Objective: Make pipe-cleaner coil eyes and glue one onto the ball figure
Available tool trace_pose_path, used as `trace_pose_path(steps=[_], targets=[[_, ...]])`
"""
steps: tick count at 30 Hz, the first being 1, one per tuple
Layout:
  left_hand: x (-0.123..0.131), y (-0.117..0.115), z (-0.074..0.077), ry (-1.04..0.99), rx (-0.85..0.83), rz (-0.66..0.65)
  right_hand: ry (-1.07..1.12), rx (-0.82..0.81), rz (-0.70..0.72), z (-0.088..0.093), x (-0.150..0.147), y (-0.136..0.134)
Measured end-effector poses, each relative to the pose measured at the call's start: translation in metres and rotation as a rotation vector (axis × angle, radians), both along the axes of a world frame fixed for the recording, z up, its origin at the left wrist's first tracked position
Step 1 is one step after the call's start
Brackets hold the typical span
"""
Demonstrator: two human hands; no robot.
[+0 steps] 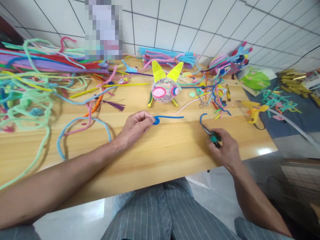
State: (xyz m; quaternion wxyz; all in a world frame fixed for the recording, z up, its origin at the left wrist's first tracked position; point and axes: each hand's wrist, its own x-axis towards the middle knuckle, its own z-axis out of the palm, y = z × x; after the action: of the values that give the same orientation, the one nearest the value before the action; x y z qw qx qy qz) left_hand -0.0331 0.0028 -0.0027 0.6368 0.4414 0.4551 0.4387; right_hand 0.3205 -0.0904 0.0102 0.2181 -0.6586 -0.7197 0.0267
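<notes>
My left hand (138, 126) pinches a blue pipe cleaner (156, 120) that is coiled into a small spiral, its straight tail pointing right. My right hand (223, 145) is closed around the green and black handles of a pair of pliers (213, 137). At the jaws of the pliers is a short curved piece of blue pipe cleaner (202, 117), apart from the coil. Beyond both hands stands a round, clear craft figure (165, 95) with yellow ears, yellow feet and pink and blue disc eyes.
Heaps of coloured pipe cleaners (27, 90) cover the left of the wooden table (160, 156). Toward the right lie scissors (201, 104), scattered offcuts (218, 100) and a yellow glue gun (253, 110). Bundled blue and pink pipe cleaners (167, 57) sit against the tiled wall.
</notes>
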Motion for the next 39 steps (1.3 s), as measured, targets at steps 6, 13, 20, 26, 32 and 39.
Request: trace_pose_path(steps=[6,13,20,26,32,39], targets=[[0.002,-0.006,0.013,-0.048,-0.003,-0.021,-0.016,0.038,0.295,0.006,-0.053,0.037],[0.004,-0.012,0.020,-0.040,0.060,-0.073,0.074,0.092,0.414,-0.002,-0.098,0.063],[0.005,-0.014,0.023,-0.016,0.089,-0.104,0.286,-0.134,0.387,0.005,-0.121,0.069],[0.007,-0.013,0.022,-0.024,0.133,-0.105,0.376,-0.251,0.404,0.012,-0.131,0.073],[0.006,-0.014,0.022,-0.040,0.132,-0.117,0.370,-0.219,0.420,0.011,-0.134,0.073],[0.007,-0.015,0.022,-0.046,0.118,-0.118,0.374,-0.244,0.386,0.013,-0.140,0.072]])
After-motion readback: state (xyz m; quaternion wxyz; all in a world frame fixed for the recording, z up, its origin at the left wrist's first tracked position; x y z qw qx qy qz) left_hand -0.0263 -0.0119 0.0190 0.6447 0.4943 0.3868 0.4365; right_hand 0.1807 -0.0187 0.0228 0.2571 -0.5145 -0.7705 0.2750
